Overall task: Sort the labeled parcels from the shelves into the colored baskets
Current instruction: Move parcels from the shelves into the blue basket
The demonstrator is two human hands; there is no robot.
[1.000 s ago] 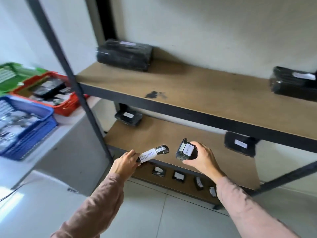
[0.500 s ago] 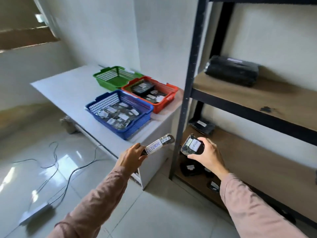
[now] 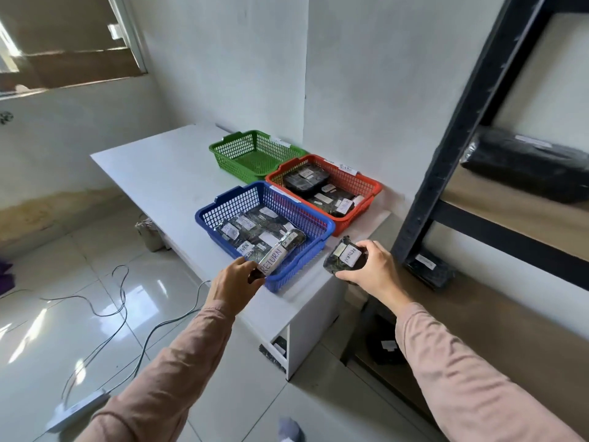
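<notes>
My left hand [image 3: 234, 283] grips a long black parcel [image 3: 282, 252] with a white label reading RETURN, held over the near edge of the blue basket [image 3: 288, 280]. My right hand [image 3: 371, 271] holds a small black parcel [image 3: 342, 257], also labeled RETURN, just right of the blue basket above the table corner. The blue basket holds several labeled black parcels. Behind it the red basket [image 3: 366, 186] holds several parcels too. The green basket [image 3: 229, 154] at the back looks empty.
The baskets stand on a white table [image 3: 153, 180] against the wall. A black metal shelf unit [image 3: 446, 173] rises at the right with black parcels [image 3: 526, 164] on its wooden boards. Cables and a power strip [image 3: 79, 409] lie on the tiled floor at the left.
The view has swung left from the shelves to the table. Both hands have carried their parcels toward the baskets; the left parcel now hangs over the blue basket.
</notes>
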